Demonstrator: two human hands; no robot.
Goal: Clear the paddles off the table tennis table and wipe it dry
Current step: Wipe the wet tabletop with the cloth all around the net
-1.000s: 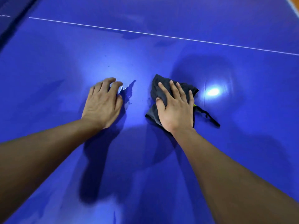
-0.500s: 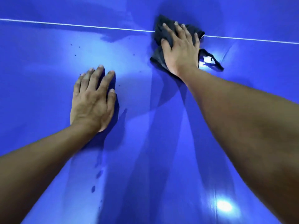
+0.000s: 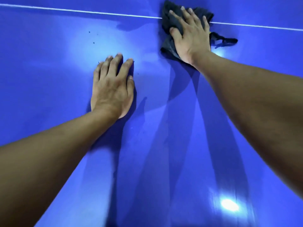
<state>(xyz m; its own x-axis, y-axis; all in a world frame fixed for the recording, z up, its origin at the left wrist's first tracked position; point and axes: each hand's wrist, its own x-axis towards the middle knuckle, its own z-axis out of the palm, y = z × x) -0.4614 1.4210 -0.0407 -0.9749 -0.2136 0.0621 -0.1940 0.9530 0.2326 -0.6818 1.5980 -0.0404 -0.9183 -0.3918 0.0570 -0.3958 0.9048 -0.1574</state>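
One cloth (image 3: pixel 168 48): long axis 12–6 o'clock.
Right grip (image 3: pixel 191 36): fingers spread, pressing cloth.
Left grip (image 3: pixel 113 89): flat, touching tabletop (image 3: pixel 49 71).

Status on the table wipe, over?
Right hand flat on cloth, pressing it at white line. Left hand flat on table. No paddles in view; dark specks ahead of left hand.

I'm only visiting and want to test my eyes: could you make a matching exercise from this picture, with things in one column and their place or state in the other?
Things:
1. left hand
2. right hand
3. cloth
4. white line

Place or state:
A. dark grey, crumpled
B. flat on the bare table
C. pressing on the cloth
D. thin, crossing the far end

Pairs: 1-B, 2-C, 3-A, 4-D
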